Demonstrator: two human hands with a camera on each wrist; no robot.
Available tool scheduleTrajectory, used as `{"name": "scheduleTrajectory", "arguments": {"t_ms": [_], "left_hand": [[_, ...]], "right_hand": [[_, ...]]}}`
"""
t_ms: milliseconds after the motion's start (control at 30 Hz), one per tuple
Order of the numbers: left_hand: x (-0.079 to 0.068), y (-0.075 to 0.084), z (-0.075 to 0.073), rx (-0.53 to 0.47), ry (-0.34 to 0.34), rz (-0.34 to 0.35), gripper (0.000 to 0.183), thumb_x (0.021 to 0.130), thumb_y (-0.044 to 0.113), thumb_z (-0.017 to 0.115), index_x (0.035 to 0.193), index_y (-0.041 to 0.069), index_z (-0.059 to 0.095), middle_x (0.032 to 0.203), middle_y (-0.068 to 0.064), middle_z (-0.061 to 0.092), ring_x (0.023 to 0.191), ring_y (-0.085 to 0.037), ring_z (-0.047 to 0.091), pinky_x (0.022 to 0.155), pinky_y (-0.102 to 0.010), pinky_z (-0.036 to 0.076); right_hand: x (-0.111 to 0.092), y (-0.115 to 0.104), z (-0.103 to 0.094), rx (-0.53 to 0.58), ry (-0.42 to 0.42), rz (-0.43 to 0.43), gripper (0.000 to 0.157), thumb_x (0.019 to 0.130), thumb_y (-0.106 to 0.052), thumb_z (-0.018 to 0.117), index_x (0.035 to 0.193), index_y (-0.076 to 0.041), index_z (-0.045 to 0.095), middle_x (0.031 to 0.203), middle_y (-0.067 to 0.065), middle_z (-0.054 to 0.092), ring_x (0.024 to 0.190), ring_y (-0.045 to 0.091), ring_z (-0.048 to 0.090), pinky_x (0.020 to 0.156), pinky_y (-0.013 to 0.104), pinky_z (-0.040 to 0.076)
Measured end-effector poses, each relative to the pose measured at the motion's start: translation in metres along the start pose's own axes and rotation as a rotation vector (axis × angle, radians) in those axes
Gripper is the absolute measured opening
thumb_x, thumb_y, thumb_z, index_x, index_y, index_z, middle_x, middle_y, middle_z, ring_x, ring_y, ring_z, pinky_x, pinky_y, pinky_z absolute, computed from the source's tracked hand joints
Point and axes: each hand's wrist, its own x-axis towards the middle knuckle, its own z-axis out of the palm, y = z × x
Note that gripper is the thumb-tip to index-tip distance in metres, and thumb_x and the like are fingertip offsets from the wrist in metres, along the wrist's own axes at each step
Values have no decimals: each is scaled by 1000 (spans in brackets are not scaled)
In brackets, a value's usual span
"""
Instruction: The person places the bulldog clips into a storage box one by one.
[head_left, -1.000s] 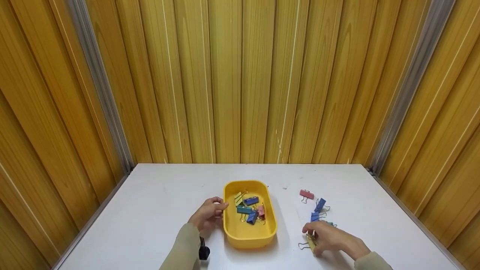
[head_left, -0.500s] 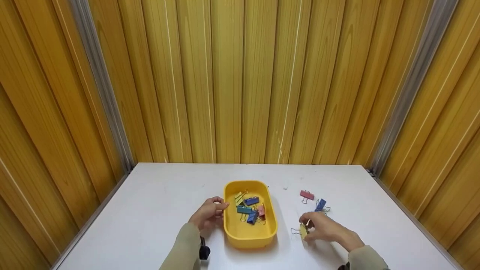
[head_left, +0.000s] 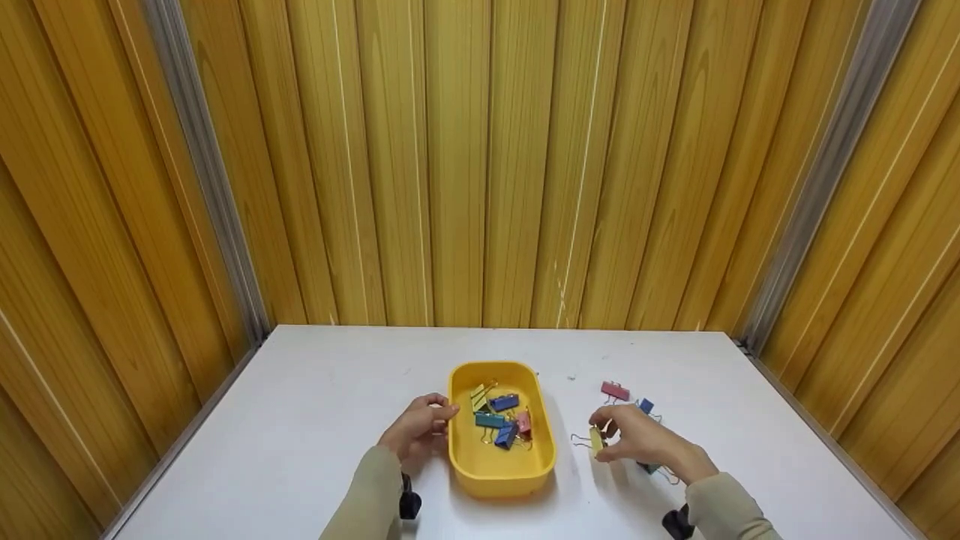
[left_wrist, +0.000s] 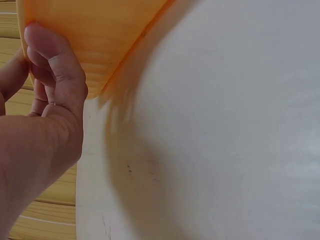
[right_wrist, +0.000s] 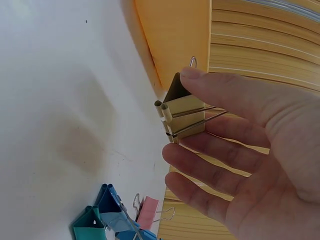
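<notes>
My left hand (head_left: 416, 427) holds the left wall of a yellow plastic bin (head_left: 501, 486), near its rim; the left wrist view shows fingers against the bin's outer wall (left_wrist: 110, 30). To the right of the bin, my right hand (head_left: 646, 439) pinches a yellow binder clip (head_left: 597, 442) between thumb and fingers, just above the table. One wire handle of this clip points toward the bin. Inside the bin lie several binder clips, among them a teal one (head_left: 490, 421), a blue one (head_left: 504, 403) and a pink one (head_left: 523, 424).
Beyond the right hand lie a pink binder clip (head_left: 615, 391) and a blue one (head_left: 646, 406). A teal clip (right_wrist: 89, 225) and another blue clip (right_wrist: 111, 207) show in the right wrist view, partly hidden in the head view. Wood-patterned panels (head_left: 457, 165) enclose the white table (head_left: 322, 390).
My right hand has picked the yellow binder clip up from the table and carried it left and away from me, toward the bin. The left hand and bin stay in place.
</notes>
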Motion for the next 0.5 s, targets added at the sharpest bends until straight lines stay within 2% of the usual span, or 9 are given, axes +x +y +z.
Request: {"name": "scheduleTrajectory", "arguments": {"t_ms": [233,500], "left_hand": [[2,1,1,5,13,-11,35,88,21,70,111,7,47,109,-16,62,78,-18,59,64,-25,52],[3,0,1,-2,7,-15,34,88,19,70,110,8,47,112,-17,60,81,-19,59,65,-25,52]], "right_hand": [[6,-9,-5,5,26,39,45,73,-19,84,112,-7,64,104,6,66,94,27,61,85,42,56],[17,-16,-10,-58,61,-11,45,74,-20,83,112,-6,65,99,6,66,93,23,62,81,38,57]]}}
